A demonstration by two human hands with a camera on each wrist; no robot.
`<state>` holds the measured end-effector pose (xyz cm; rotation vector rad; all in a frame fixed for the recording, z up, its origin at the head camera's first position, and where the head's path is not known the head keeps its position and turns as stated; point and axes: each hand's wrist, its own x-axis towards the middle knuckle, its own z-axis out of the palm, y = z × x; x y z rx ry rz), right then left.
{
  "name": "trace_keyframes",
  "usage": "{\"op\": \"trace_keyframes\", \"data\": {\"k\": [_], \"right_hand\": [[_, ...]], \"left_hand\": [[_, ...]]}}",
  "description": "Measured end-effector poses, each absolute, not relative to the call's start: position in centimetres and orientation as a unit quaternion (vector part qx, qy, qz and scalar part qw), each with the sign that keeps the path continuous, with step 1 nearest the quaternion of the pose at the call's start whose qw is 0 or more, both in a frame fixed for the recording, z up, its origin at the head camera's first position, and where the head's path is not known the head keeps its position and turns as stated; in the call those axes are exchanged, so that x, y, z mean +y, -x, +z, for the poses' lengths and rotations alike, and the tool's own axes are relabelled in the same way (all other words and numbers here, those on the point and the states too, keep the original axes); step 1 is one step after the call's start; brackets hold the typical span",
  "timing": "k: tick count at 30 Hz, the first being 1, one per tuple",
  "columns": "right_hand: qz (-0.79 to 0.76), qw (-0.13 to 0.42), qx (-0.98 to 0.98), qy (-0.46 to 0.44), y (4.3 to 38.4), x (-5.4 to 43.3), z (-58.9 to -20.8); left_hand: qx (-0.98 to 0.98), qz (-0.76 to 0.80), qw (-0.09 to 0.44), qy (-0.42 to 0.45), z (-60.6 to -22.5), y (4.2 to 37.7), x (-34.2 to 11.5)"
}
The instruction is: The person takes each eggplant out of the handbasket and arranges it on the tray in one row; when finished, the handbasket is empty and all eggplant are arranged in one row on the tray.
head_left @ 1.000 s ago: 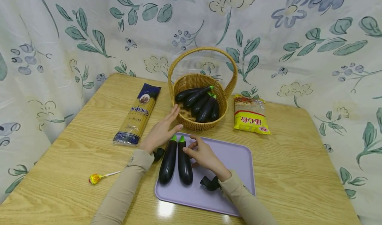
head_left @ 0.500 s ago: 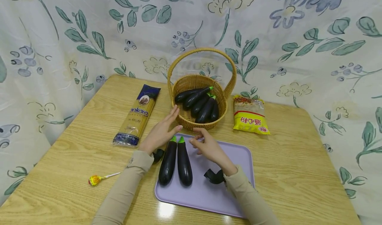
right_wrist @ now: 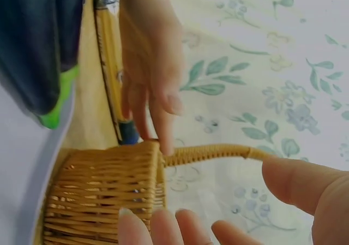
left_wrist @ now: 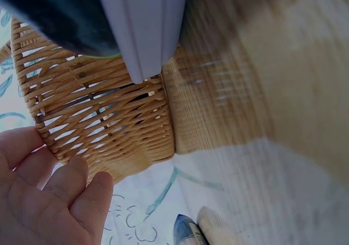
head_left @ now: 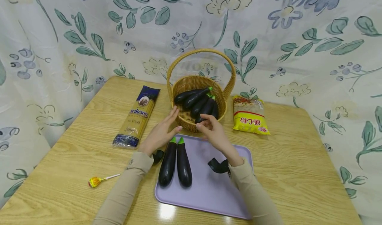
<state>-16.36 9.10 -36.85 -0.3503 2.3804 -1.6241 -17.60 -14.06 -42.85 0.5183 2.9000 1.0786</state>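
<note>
My left hand rests its straight fingers on the left rim of a wicker basket; the left wrist view shows the fingertips at the rim. Several dark eggplants with green stem ends lie inside the basket. Just over the basket's front rim is my right hand, fingers loosely bent, nothing between them and the thumb. Two more eggplants, a left one and a right one, lie side by side on a lilac tray, stems toward the basket.
A pack of spaghetti lies left of the basket, and a yellow bag of pasta lies to its right. A lollipop is at the table's front left. Behind the wooden table hangs a floral curtain.
My right hand has left the right eggplant on the tray and moved up and away to the basket's front rim. My left hand has stayed at the basket.
</note>
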Motion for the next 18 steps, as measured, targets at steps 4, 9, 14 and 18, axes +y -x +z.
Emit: {"op": "trace_keyframes", "data": {"k": [4, 9, 14, 18], "right_hand": [[-0.549, 0.095, 0.823, 0.112, 17.0, 9.2, -36.4], [-0.556, 0.091, 0.821, 0.093, 17.6, 9.4, -35.9], [-0.555, 0.088, 0.823, 0.083, 17.9, 9.5, -35.5], [-0.556, 0.087, 0.823, 0.075, 18.3, 9.6, -35.2]], "left_hand": [[0.924, 0.345, 0.003, -0.163, -42.8, 17.6, -14.0], [0.925, 0.344, 0.002, -0.161, -42.9, 17.5, -14.0], [0.925, 0.343, 0.002, -0.163, -42.8, 17.5, -14.0], [0.926, 0.341, -0.001, -0.165, -42.8, 17.5, -14.0]]}}
